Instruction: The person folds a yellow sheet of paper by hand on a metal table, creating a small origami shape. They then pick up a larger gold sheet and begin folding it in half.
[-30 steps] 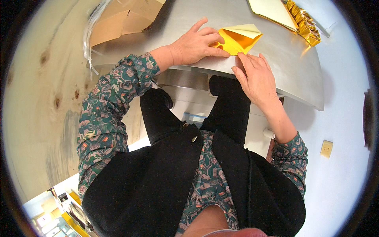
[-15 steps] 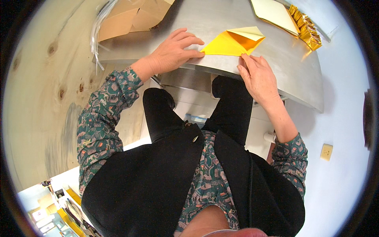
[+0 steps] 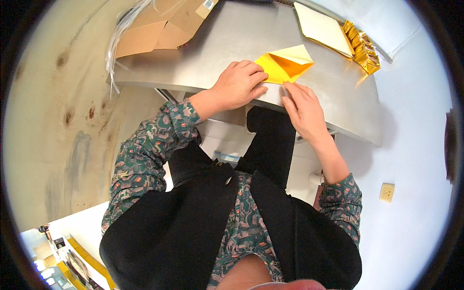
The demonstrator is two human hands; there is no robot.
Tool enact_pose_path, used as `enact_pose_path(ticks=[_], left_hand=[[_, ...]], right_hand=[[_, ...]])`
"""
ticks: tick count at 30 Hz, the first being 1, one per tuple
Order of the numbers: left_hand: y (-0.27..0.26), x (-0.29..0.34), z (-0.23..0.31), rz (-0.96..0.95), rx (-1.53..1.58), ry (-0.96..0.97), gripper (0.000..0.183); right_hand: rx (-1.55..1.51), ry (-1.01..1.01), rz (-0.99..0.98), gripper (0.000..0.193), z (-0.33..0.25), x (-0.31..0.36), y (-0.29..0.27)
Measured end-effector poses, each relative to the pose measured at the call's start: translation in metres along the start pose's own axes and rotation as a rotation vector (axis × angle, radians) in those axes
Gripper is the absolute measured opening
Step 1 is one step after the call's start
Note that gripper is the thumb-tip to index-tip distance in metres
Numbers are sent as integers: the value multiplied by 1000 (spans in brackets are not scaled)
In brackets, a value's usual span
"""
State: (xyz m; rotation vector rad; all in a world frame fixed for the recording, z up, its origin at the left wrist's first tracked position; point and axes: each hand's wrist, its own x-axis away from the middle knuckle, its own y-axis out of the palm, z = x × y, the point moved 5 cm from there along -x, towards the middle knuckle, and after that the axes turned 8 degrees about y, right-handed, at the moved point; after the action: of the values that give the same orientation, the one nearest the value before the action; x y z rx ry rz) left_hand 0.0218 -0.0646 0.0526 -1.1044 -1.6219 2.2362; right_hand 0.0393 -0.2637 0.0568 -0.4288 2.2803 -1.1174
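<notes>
- The left end of the folded, bright yellow sheet of paper (image 3: 276, 72) is hidden under the left hand (image 3: 240, 85).
- This paper lies near the front edge of the smooth, grey metal table (image 3: 227, 36).
- The left fingers are half curled over the paper; whether they grasp it, I cannot tell.
- The right hand (image 3: 305, 112) is loosely extended: 1 fingertip touches the lower corner, the thumb stands apart.

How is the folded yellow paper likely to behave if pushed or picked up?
The folded yellow paper looks thin, so probably light and easily creased. Its raised pale flap suggests it may flex when lifted. On the smooth-looking grey table, it would likely slide when pushed.
</notes>
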Motion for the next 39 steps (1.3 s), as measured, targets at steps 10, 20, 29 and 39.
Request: enact_pose_path(ticks=[10,20,29,39], left_hand=[[-6,25,-6,-90,77,108,39],[-32,24,-13,35,299,-64,21],[-11,-11,-64,-140,351,-454,32],[14,6,-7,70,48,-123,40]], right_hand=[[-28,-56,132,75,61,-18,-30],[-63,-111,-11,33,28,3,-21],[-194,233,-126,35,37,-40,-17],[83,87,-36,30,40,-30,0]])
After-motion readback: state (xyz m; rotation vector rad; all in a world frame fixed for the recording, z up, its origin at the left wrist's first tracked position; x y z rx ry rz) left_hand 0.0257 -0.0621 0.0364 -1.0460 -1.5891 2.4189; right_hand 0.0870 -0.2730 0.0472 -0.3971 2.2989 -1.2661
